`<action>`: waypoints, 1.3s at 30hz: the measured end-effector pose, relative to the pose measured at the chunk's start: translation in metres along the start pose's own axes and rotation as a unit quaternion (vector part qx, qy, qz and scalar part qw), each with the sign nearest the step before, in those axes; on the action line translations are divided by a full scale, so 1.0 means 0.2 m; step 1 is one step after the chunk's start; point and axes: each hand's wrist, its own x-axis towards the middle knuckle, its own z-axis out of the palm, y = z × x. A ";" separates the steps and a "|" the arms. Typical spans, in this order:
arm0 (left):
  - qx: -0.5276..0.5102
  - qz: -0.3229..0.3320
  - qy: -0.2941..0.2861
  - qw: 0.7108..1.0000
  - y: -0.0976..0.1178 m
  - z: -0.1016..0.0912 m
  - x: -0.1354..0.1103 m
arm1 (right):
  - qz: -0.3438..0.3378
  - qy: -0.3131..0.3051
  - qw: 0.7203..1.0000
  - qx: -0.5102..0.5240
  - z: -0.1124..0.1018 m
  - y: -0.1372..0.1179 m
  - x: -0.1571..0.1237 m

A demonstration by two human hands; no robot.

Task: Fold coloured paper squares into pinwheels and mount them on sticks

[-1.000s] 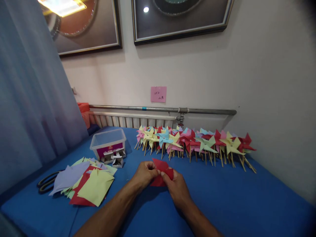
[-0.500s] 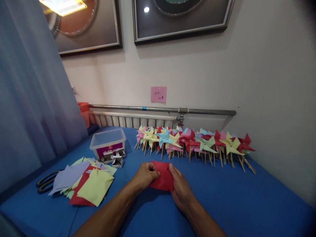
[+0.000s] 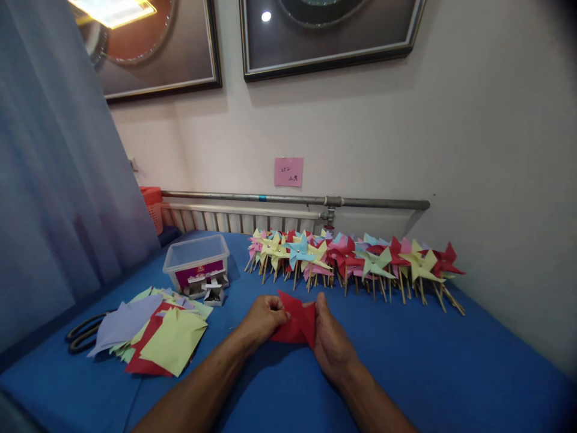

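A pale painted wall [image 3: 473, 120] stands behind a broad blue table [image 3: 428, 355], and a long blue-grey fabric curtain [image 3: 58, 150] hangs at the left. Up on the wall are two framed pictures, one at the left [image 3: 139, 75] and one nearer the middle [image 3: 331, 45], both cut off by the top edge of the view. Below them, a grey metal pipe [image 3: 288, 199] runs above a white ribbed radiator [image 3: 234, 219].

Many paper pinwheels on thin wooden sticks [image 3: 345, 258], red, yellow, pink, blue and green, lie in a row toward the back. A loose pile of yellow, lilac, green and red paper sheets [image 3: 174, 340] is at the left, in front of a clear plastic tub with a purple label [image 3: 172, 267].

The left hand [image 3: 264, 319] pinches the left side of a red paper piece with pointed corners [image 3: 295, 325], held above the table between both hands. The right hand [image 3: 333, 346] touches its right edge, thumb upright; I cannot tell whether its fingers grip.

Black-handled scissors [image 3: 71, 347] lie beside the pile. A pink handwritten note [image 3: 289, 172] is on the wall. Small white open boxes [image 3: 213, 294] sit just before the tub.
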 end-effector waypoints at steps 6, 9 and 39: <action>0.014 0.000 -0.009 1.000 0.01 0.00 -0.01 | 0.032 -0.005 0.997 0.066 0.02 -0.02 -0.02; 0.019 -0.001 -0.016 1.000 0.00 0.00 -0.01 | 0.031 -0.002 0.996 0.078 0.02 -0.02 -0.01; -0.014 -0.012 -0.041 0.999 0.01 0.01 -0.01 | -0.006 -0.022 0.996 -0.085 -0.07 0.00 0.05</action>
